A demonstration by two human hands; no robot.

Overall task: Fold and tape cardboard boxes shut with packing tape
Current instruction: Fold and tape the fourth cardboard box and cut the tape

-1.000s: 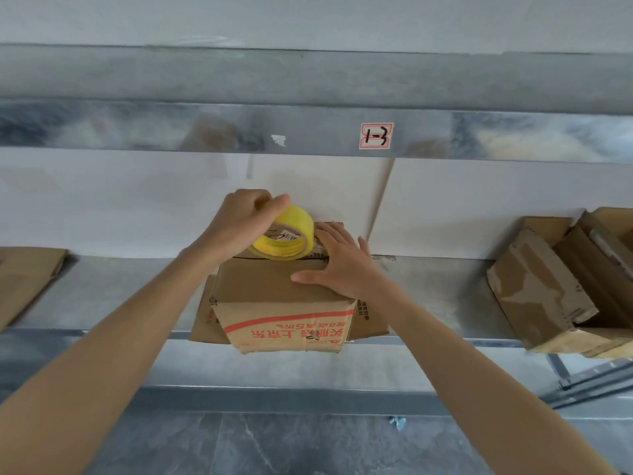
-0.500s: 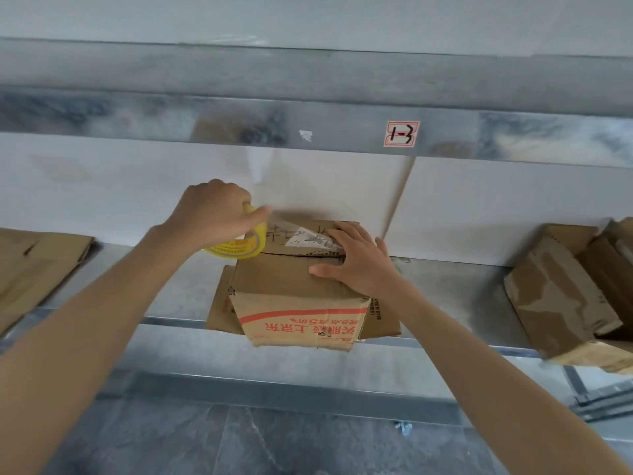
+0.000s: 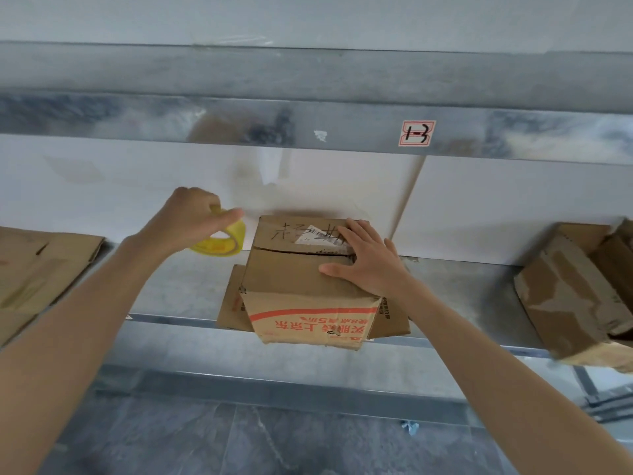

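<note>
A small cardboard box (image 3: 291, 279) with red print on its front stands on a metal shelf (image 3: 178, 289), its top flaps folded down and a seam across the top. My right hand (image 3: 370, 262) lies flat on the right part of the top, fingers spread. My left hand (image 3: 191, 221) grips a yellow roll of packing tape (image 3: 222, 243) to the left of the box, just above the shelf. Whether a tape strip runs from the roll to the box I cannot tell.
A flattened carton (image 3: 233, 303) lies under the box. Flat cardboard (image 3: 37, 269) rests at the shelf's left end, and open worn boxes (image 3: 568, 289) stand at the right. An upper shelf beam (image 3: 308, 128) carries a label. Below is a tiled floor (image 3: 274, 440).
My left hand has carried the tape roll from the box's top leftward, off the box and lower toward the shelf. My right hand has stayed pressed on the box top.
</note>
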